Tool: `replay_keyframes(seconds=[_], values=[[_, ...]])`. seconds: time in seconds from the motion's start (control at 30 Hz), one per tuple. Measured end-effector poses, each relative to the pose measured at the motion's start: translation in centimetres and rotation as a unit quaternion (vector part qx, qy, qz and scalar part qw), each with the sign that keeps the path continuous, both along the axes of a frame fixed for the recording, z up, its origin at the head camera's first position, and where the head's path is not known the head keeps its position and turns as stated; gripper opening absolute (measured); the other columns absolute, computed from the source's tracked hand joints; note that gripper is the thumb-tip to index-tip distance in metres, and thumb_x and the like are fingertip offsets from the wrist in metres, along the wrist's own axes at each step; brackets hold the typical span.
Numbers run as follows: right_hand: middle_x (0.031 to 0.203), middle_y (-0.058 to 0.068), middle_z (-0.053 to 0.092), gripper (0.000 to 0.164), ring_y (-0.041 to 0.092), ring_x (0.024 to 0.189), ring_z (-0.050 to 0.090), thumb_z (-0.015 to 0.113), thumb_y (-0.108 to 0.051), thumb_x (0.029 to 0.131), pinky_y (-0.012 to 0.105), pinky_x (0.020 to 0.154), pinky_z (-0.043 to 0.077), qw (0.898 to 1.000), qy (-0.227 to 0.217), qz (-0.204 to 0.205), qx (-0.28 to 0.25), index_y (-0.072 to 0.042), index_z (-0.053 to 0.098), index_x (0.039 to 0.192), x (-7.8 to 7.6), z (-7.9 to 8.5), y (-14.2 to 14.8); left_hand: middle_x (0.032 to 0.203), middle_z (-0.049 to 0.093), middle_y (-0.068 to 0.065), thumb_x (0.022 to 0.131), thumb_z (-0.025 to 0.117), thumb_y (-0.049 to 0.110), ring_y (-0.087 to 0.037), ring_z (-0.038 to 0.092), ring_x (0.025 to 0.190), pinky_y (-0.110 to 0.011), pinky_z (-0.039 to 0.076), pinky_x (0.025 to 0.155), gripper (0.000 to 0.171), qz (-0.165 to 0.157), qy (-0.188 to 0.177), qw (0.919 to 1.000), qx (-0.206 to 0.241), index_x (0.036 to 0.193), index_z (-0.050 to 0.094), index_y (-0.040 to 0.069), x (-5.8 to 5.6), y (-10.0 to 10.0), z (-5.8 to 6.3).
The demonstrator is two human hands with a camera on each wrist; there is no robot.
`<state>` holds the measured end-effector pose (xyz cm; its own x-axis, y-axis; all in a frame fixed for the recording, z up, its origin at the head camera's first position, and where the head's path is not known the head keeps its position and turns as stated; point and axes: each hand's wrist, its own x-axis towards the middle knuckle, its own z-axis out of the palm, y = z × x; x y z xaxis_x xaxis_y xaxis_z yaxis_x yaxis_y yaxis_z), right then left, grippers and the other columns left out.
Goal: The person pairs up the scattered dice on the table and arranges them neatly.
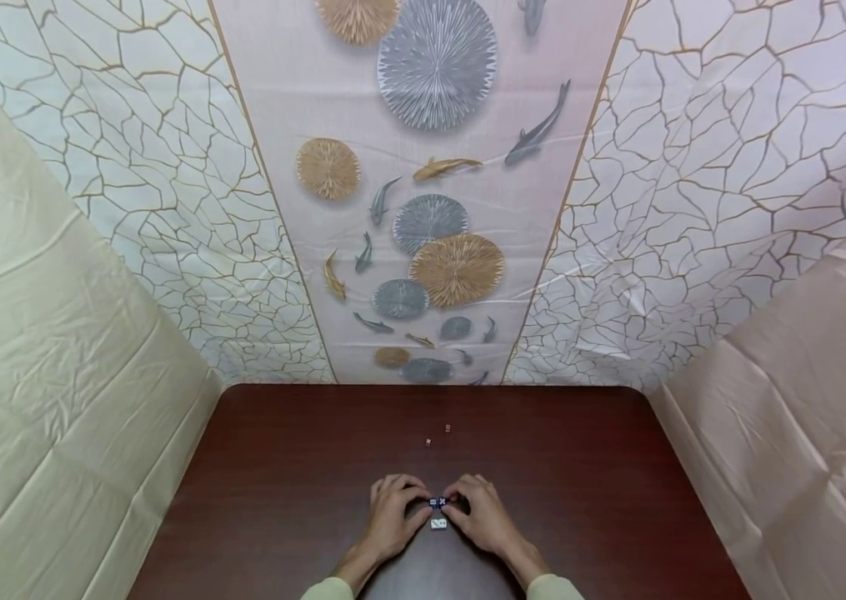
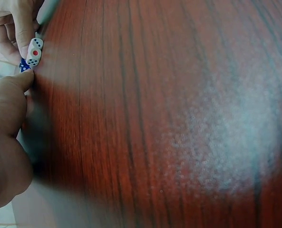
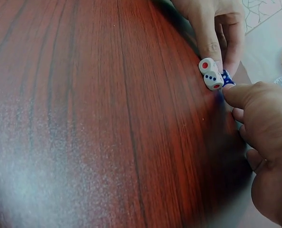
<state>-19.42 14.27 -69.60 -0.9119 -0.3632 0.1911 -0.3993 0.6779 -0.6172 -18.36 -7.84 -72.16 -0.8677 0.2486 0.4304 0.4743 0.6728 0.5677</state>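
Note:
Two blue dice (image 1: 438, 502) sit side by side on the table, between the fingertips of both hands. My left hand (image 1: 393, 512) pinches the left blue die with thumb and fingers, and my right hand (image 1: 482, 514) pinches the right one the same way. Just on the near side, two white dice (image 1: 438, 524) stand together in a row, with red and dark pips. Seen from the left wrist, the white dice (image 2: 34, 52) partly cover the blue dice (image 2: 24, 65). The right wrist view shows a blue die (image 3: 227, 77) by the right thumb.
Two small reddish dice, one nearer (image 1: 428, 442) and one farther back (image 1: 448, 428), lie apart from each other beyond the hands. The dark red-brown wooden table (image 1: 280, 467) runs back to a patterned cloth wall (image 1: 438, 333), with beige cloth on both sides.

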Motion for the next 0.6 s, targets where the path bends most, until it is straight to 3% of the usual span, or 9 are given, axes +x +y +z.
replay_keyframes(seconds=[0.2, 0.33, 0.43, 0.6], values=[[0.101, -0.009, 0.074, 0.013, 0.009, 0.098, 0.063, 0.09, -0.017, 0.097, 0.04, 0.093, 0.046, 1.0, -0.018, -0.014, 0.013, -0.019, 0.083, 0.107, 0.14, 0.2, -0.19, 0.116, 0.077, 0.006, 0.089, 0.096, 0.016, -0.021, 0.067, 0.117, -0.056, 0.04, 0.107, 0.02, 0.0, -0.017, 0.9999, -0.001, 0.106, 0.087, 0.02, 0.01, -0.08, -0.4], [0.1, -0.008, 0.073, 0.013, 0.011, 0.099, 0.063, 0.091, -0.016, 0.096, 0.06, 0.105, 0.052, 1.0, -0.018, -0.016, 0.008, -0.018, 0.083, 0.106, 0.19, 0.18, -0.25, 0.117, 0.077, 0.007, 0.089, 0.095, 0.018, -0.021, 0.067, 0.119, -0.057, 0.04, 0.108, 0.02, 0.0, -0.023, 0.9997, -0.002, 0.106, 0.086, 0.021, -0.02, -0.08, -0.42], [0.099, -0.007, 0.073, 0.013, 0.012, 0.1, 0.063, 0.091, -0.015, 0.096, 0.076, 0.109, 0.048, 1.0, -0.014, -0.017, 0.001, -0.018, 0.083, 0.105, 0.21, 0.14, -0.31, 0.117, 0.077, 0.006, 0.09, 0.095, 0.018, -0.021, 0.067, 0.119, -0.057, 0.04, 0.108, 0.019, 0.001, -0.026, 0.9997, -0.001, 0.107, 0.086, 0.021, -0.01, -0.08, -0.35], [0.098, -0.01, 0.071, 0.014, 0.01, 0.099, 0.062, 0.092, -0.015, 0.095, 0.075, 0.107, 0.05, 1.0, -0.007, -0.019, 0.0, -0.019, 0.083, 0.104, 0.22, -0.13, -0.34, 0.117, 0.077, 0.007, 0.091, 0.094, 0.019, -0.021, 0.067, 0.119, -0.057, 0.04, 0.108, 0.018, 0.002, -0.032, 0.9995, -0.006, 0.107, 0.086, 0.022, 0.09, -0.1, -0.15]])
